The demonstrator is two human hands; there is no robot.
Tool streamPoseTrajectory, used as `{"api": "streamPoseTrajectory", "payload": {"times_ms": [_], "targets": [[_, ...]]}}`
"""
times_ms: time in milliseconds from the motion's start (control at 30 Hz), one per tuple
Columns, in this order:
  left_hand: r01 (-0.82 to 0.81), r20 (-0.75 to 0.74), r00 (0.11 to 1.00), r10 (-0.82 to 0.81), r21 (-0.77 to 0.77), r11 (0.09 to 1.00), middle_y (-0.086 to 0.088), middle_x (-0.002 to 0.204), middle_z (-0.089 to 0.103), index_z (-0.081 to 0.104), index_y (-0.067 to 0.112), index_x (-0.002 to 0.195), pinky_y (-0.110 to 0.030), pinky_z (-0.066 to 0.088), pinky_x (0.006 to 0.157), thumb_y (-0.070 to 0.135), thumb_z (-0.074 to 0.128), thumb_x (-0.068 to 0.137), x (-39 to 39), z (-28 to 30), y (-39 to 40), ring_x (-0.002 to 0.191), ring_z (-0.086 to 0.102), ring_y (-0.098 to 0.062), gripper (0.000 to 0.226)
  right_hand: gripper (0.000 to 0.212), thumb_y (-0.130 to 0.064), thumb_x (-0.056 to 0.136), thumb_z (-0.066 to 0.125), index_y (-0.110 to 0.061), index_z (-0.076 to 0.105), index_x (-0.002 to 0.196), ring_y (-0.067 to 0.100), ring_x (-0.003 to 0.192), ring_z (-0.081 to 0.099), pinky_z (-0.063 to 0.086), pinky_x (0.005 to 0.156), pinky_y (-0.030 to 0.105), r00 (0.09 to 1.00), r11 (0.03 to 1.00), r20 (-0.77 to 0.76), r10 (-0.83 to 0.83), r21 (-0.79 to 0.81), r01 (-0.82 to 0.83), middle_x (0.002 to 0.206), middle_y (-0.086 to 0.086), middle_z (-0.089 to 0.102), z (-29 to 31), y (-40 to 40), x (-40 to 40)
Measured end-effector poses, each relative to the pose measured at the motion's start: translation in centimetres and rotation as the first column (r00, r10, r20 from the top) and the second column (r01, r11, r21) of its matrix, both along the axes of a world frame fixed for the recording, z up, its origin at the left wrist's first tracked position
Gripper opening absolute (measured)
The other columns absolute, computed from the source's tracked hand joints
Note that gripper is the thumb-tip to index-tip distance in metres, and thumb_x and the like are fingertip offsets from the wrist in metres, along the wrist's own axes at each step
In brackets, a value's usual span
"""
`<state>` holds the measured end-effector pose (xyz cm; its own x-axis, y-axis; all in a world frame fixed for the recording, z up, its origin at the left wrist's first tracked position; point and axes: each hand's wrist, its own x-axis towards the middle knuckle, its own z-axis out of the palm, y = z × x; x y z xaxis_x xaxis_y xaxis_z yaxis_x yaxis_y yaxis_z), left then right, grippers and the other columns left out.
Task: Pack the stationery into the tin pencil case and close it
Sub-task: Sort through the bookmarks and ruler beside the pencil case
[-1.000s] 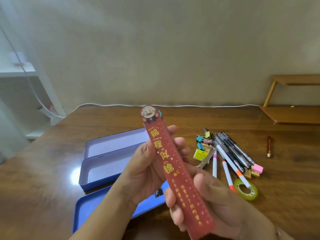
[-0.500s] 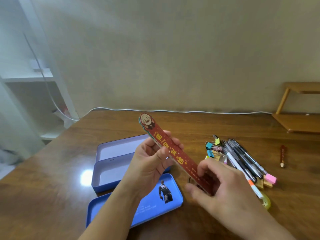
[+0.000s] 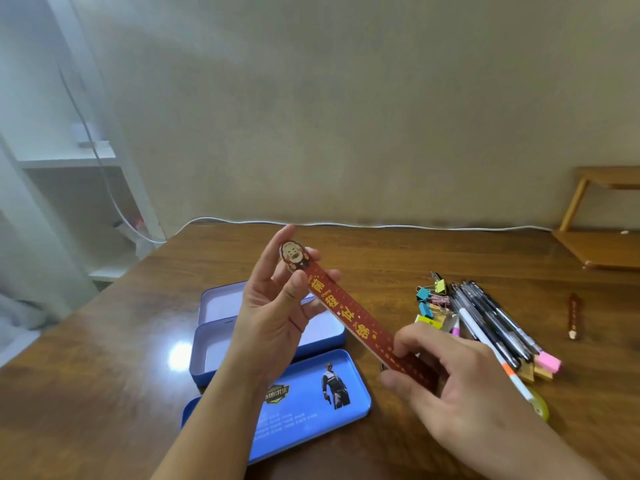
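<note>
1. An open blue tin pencil case lies on the brown wooden table at left, its printed blue lid lying just nearer.
2. The left hand, above the case, pinches the cartoon-headed far end of a long red ruler with gold characters between thumb and curled fingers, index finger straight.
3. The right hand grips the ruler's near end with curled fingers.
4. Pens and markers, coloured binder clips and a pink eraser lie at right.
</note>
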<state>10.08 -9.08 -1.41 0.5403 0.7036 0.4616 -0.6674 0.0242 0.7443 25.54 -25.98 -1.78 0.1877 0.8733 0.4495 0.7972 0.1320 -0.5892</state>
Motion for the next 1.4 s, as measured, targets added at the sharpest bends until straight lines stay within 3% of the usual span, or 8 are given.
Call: {"api": "streamPoseTrajectory", "payload": {"times_ms": [233, 367, 500, 633, 800, 933, 1067, 1400], "targets": [[-0.016, 0.015, 1.0, 0.016, -0.013, 1.0, -0.013, 0.113, 0.069, 0.062, 0.023, 0.125, -0.042, 0.058, 0.076, 0.025, 0.08, 0.08, 0.2, 0.0, -0.2, 0.099, 0.07, -0.032, 0.048, 0.025, -0.059, 0.079, 0.059, -0.037, 0.056, 0.09, 0.004, 0.073, 0.058, 0.045, 0.055, 0.014, 0.994, 0.991, 0.08, -0.074, 0.121, 0.064, 0.084, -0.021, 0.059, -0.3, 0.0, 0.0], [-0.049, 0.002, 0.999, 0.049, 0.065, 0.997, -0.013, 0.102, 0.068, 0.064, 0.02, 0.12, -0.044, 0.057, 0.076, 0.023, 0.081, 0.079, -0.1, 0.4, -0.1, 0.097, 0.07, -0.035, 0.045, 0.019, -0.05, 0.08, 0.069, -0.033, 0.063, 0.086, 0.0, 0.097, 0.06, 0.047, 0.077, 0.011, 0.999, 0.991, 0.018, -0.038, 0.131, 0.035, 0.101, -0.025, 0.06, -0.3, 0.7, 0.0], [-0.099, 0.005, 0.995, 0.099, 0.138, 0.986, -0.015, 0.1, 0.068, 0.067, 0.02, 0.115, -0.045, 0.058, 0.074, 0.025, 0.083, 0.075, -0.7, 1.3, -0.6, 0.096, 0.069, -0.039, 0.044, 0.014, -0.044, 0.081, 0.068, -0.031, 0.064, 0.085, 0.003, 0.089, 0.06, 0.051, 0.068, 0.021, 0.999, 0.989, -0.013, -0.034, 0.142, 0.035, 0.09, -0.019, 0.065, -0.4, 1.5, -0.6], [-0.188, -0.114, 0.965, 0.234, 0.316, 0.93, -0.016, 0.101, 0.072, 0.063, 0.012, 0.115, -0.041, 0.059, 0.079, 0.009, 0.074, 0.081, -2.9, 2.0, 0.3, 0.094, 0.071, -0.037, 0.036, 0.016, -0.044, 0.077, 0.067, -0.033, 0.066, 0.088, 0.002, 0.072, 0.059, 0.053, 0.06, 0.028, 0.951, 0.98, 0.284, -0.124, 0.184, 0.073, 0.078, -0.02, 0.066, 0.7, 2.0, -1.1], [-0.084, -0.451, 0.799, 0.398, 0.572, 0.816, -0.003, 0.121, 0.071, 0.062, 0.027, 0.126, -0.029, 0.054, 0.093, 0.051, 0.076, 0.077, -9.6, 3.1, 4.7, 0.115, 0.066, -0.02, 0.057, 0.021, -0.042, 0.073, 0.074, -0.038, 0.068, 0.092, 0.005, 0.074, 0.054, 0.048, 0.062, 0.027, 0.897, 1.0, 0.443, -0.001, 0.019, -0.008, 0.076, -0.018, 0.056, 3.1, 4.8, 0.4], [-0.286, -0.532, 0.547, 0.646, 0.607, 0.742, 0.012, 0.112, 0.071, 0.064, 0.034, 0.114, -0.034, 0.051, 0.099, 0.043, 0.071, 0.085, -12.8, -1.1, 7.0, 0.11, 0.064, -0.012, 0.031, 0.02, -0.039, 0.086, 0.061, -0.036, 0.068, 0.105, 0.018, 0.095, 0.057, 0.044, 0.077, 0.033, 0.716, 0.984, 0.681, 0.156, -0.17, -0.052, 0.093, -0.007, 0.067, 3.2, 10.3, -1.0], [-0.032, -0.691, 0.395, 0.605, 0.648, 0.761, 0.038, 0.127, 0.047, 0.054, 0.054, 0.121, -0.008, 0.032, 0.102, 0.066, 0.072, 0.065, -13.7, -3.3, 6.9, 0.124, 0.041, 0.012, 0.06, 0.021, -0.033, 0.09, 0.054, -0.035, 0.064, 0.109, 0.019, 0.103, 0.053, 0.036, 0.074, 0.032, 0.572, 0.96, 0.782, 0.248, -0.279, -0.035, 0.102, -0.007, 0.069, 2.0, 14.8, -3.5], [0.137, -0.668, 0.376, 0.642, 0.725, 0.675, 0.035, 0.128, 0.043, 0.051, 0.043, 0.127, -0.027, 0.034, 0.109, 0.052, 0.08, 0.064, -12.9, -3.8, 6.6, 0.13, 0.034, 0.003, 0.07, 0.022, -0.037, 0.088, 0.051, -0.033, 0.066, 0.104, 0.02, 0.089, 0.057, 0.04, 0.07, 0.03, 0.654, 0.959, 0.716, 0.244, -0.278, -0.053, 0.094, -0.003, 0.069, -0.6, 17.3, -4.2]]}}
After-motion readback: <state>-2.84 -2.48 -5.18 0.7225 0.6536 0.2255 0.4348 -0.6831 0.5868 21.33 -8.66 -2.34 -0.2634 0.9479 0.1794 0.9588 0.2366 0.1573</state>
